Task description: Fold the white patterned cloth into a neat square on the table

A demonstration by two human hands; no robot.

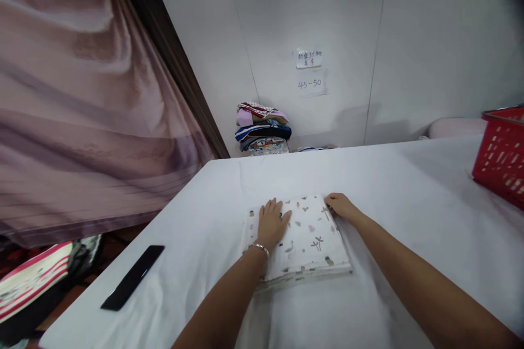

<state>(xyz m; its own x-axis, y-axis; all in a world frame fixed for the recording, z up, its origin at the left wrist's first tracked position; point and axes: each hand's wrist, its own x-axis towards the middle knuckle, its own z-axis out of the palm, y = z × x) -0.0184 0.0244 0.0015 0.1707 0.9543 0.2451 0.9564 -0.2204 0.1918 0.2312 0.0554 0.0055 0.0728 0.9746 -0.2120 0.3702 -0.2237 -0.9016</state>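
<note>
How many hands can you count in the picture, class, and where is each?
2: the left hand lies spread on the folded patterned cloth; the right hand is at the cloth's far right corner. No other hands show.

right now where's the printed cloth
The cloth lies lower centre in the head view, on the table, left hand on top, right hand at its far right corner.

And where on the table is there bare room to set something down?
Between the folded cloth and the black slab; behind the cloth, to the far edge of the table; and between the right hand and the red basket. Crowded: the cloth itself, under the left hand.
</note>
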